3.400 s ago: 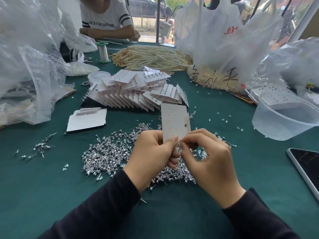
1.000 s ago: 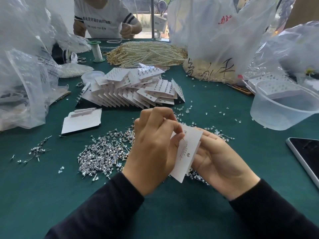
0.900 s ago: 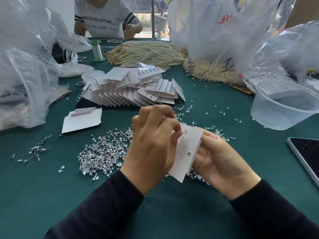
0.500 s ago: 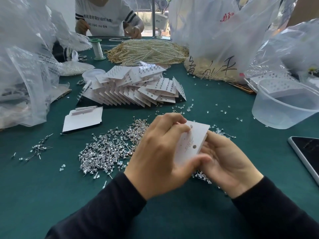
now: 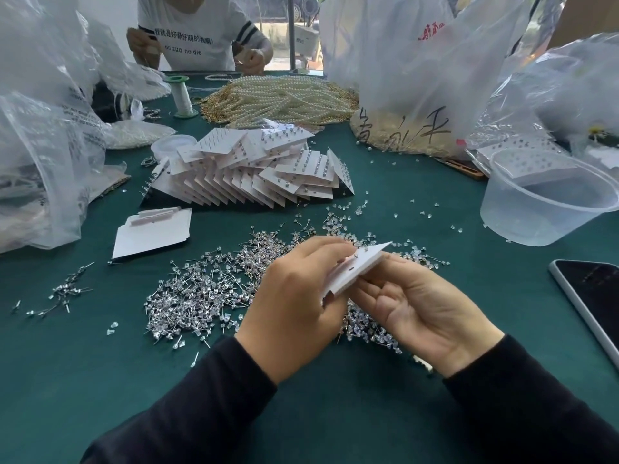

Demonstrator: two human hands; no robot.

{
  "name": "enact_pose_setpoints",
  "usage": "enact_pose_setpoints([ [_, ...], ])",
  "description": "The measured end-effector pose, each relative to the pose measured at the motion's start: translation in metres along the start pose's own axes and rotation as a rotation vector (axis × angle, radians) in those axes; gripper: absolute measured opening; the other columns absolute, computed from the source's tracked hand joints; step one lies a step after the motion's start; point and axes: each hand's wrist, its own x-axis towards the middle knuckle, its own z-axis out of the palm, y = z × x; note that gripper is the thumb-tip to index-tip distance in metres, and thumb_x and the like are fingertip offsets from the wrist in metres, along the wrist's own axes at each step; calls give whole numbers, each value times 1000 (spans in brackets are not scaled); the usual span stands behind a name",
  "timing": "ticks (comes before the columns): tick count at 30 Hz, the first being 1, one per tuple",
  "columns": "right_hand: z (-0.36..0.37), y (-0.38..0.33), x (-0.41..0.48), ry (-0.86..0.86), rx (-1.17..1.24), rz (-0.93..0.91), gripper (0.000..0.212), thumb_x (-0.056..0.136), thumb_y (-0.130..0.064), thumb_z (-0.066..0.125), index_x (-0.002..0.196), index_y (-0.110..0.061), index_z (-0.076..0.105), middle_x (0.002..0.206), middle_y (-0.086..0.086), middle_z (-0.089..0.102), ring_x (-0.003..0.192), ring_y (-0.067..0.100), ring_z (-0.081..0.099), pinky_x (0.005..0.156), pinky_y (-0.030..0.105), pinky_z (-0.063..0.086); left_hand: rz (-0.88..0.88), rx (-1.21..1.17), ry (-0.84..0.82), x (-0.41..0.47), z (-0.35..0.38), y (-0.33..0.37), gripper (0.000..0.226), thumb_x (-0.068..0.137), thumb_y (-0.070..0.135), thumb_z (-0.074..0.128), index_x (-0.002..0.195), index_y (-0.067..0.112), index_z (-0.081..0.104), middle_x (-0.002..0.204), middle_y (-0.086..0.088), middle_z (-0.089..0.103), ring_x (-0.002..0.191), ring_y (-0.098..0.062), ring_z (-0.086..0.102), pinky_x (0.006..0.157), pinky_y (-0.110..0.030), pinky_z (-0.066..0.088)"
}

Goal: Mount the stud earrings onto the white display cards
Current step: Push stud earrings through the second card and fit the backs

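My left hand (image 5: 294,303) grips a white display card (image 5: 360,267), tilted almost flat, above the green table. Its fingertips pinch at the card's upper face near a stud post. My right hand (image 5: 418,313) lies palm up under the card and supports it from below with loosely curled fingers. A heap of loose silver stud earrings (image 5: 207,289) covers the cloth just left of and beneath my hands. A fanned stack of filled cards (image 5: 254,169) lies farther back. Blank cards (image 5: 150,232) lie at the left.
Clear earring backs (image 5: 348,216) are scattered behind my hands. A clear plastic tub (image 5: 549,209) stands right, a phone (image 5: 596,296) at the right edge. Plastic bags (image 5: 40,155) crowd the left and back. Pearl strands (image 5: 281,98), a thread spool (image 5: 182,95) and another person (image 5: 197,31) are across the table.
The card has tipped from upright to nearly flat. My left hand has shifted over its top face, while my right hand has opened palm up beneath it.
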Motion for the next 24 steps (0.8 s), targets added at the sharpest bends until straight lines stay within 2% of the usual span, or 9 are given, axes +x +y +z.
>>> enact_pose_setpoints([
  [2,-1,0,1,10,-22,-20,38,65,4,61,102,0,54,82,19,64,70,25,67,68,31,59,13,7,6,1,0,-1,33,65,-4,61,98,0,69,99,-10,70,93,-20,66,84,-27,50],
  [4,0,0,-1,24,-89,-83,34,60,4,64,93,1,55,77,17,65,68,25,67,66,31,59,-7,-43,-3,2,-1,-1,31,69,1,62,99,5,70,97,-5,72,88,-14,67,79,-25,51],
  [6,0,0,-2,59,-207,-212,28,57,4,68,81,-1,54,70,12,65,64,22,67,60,27,56,-104,-197,-13,2,-2,0,31,72,8,63,102,13,70,97,2,72,87,-6,66,76,-21,53],
  [8,0,0,-3,145,-446,-400,24,65,8,71,78,-5,56,69,8,64,65,19,64,59,25,53,-230,-384,-84,2,-3,2,33,73,21,68,106,19,68,103,6,71,94,-2,65,82,-24,53],
  [12,4,6,-6,201,-797,-651,20,76,2,69,81,-13,57,68,-2,64,64,10,61,62,24,51,-419,-563,-123,2,-3,4,42,68,34,76,103,11,67,97,-3,72,92,-11,68,83,-35,54],
  [15,4,6,-6,164,-800,-664,19,77,4,68,87,-10,58,76,7,68,71,14,65,70,28,54,-415,-570,-82,5,-5,4,24,77,23,70,95,7,67,85,-7,73,77,-17,70,68,-31,55],
  [17,4,5,-6,117,-749,-654,21,78,6,67,90,-9,58,77,11,69,74,18,67,75,33,55,-388,-503,-50,5,-6,2,16,80,20,63,90,8,68,77,-9,71,69,-24,67,60,-39,55],
  [21,5,-2,-11,-31,-687,-621,14,82,4,61,91,-6,59,79,13,72,71,19,69,69,26,55,-438,-441,73,4,-3,-2,21,77,22,58,79,2,67,71,-20,65,63,-32,59,59,-44,51],
  [24,-6,-20,-14,3,-849,-649,9,83,-3,62,90,-8,62,75,8,72,65,16,67,64,23,55,-596,-537,123,6,-4,-7,18,83,9,62,76,-7,63,79,-30,62,64,-23,54,61,-45,50],
])
